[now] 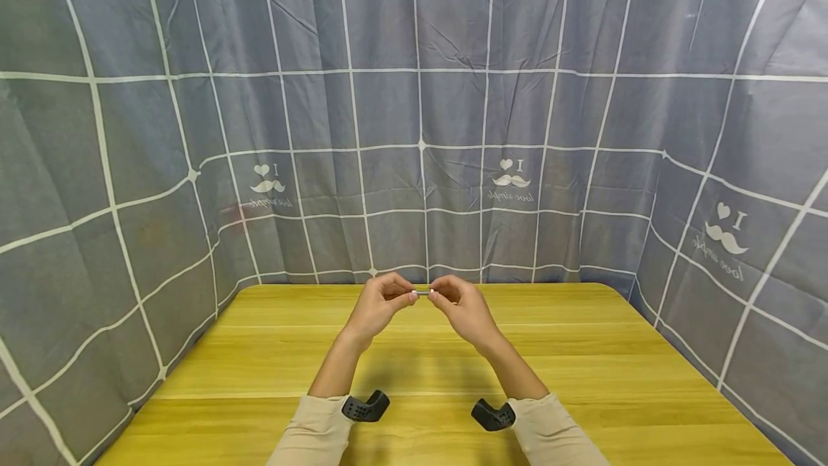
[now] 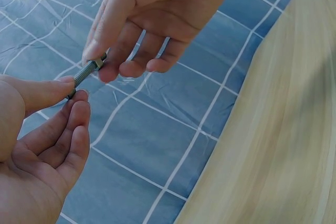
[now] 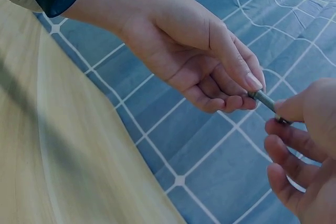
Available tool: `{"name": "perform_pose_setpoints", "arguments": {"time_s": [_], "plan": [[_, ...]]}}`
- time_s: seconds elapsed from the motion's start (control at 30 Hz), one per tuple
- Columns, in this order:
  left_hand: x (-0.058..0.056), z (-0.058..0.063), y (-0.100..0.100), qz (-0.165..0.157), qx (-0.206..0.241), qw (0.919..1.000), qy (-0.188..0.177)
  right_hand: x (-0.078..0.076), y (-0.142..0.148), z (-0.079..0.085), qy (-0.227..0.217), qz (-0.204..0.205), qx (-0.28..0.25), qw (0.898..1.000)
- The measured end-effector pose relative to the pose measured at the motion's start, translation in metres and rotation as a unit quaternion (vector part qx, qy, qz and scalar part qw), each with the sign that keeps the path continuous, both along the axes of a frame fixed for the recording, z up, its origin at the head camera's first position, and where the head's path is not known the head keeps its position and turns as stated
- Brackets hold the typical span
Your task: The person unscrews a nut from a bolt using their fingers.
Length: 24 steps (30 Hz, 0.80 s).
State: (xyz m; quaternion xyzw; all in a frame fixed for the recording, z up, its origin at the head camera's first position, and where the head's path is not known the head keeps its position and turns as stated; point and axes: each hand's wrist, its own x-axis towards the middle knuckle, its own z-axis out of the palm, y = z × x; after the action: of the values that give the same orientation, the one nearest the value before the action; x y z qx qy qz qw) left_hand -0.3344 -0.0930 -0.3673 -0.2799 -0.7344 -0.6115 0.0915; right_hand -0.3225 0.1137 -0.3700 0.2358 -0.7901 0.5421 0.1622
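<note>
A small metal bolt (image 2: 84, 73) with a threaded shank spans the gap between both hands, held up over the far part of the table. My left hand (image 1: 377, 308) pinches one end between thumb and forefinger; that end is mostly covered by the fingertips. At the other end sits a hex nut (image 2: 98, 63), which my right hand (image 1: 467, 313) pinches with thumb and forefinger. In the right wrist view the shank (image 3: 264, 100) shows between the two thumbs, and the nut is partly hidden by the right fingers. The other fingers of both hands are loosely bent.
A yellow wood-grain table (image 1: 420, 358) lies beneath the hands. Grey curtain (image 1: 453, 113) with a white grid hangs behind and on both sides of it. Black wrist devices (image 1: 366, 407) sit by the beige sleeves.
</note>
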Motion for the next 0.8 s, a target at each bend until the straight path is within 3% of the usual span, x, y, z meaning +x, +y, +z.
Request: {"name": "perform_pose_setpoints", "arguments": {"time_s": [0.27,0.4,0.8], "plan": [[-0.0012,-0.0005,-0.0010,0.003,0.000,1.0000,-0.006,0.0049,-0.0027,0.0025,0.003,-0.008,-0.009,1.000],[-0.0010,-0.0002,-0.0015,0.007,-0.002,1.0000,-0.004,0.0000,-0.0004,-0.0003,-0.011,-0.018,-0.001,1.000],[0.0000,0.0026,0.0004,0.008,0.002,0.9999,-0.012,-0.0035,0.0012,0.0011,0.006,-0.020,-0.003,1.000]]}}
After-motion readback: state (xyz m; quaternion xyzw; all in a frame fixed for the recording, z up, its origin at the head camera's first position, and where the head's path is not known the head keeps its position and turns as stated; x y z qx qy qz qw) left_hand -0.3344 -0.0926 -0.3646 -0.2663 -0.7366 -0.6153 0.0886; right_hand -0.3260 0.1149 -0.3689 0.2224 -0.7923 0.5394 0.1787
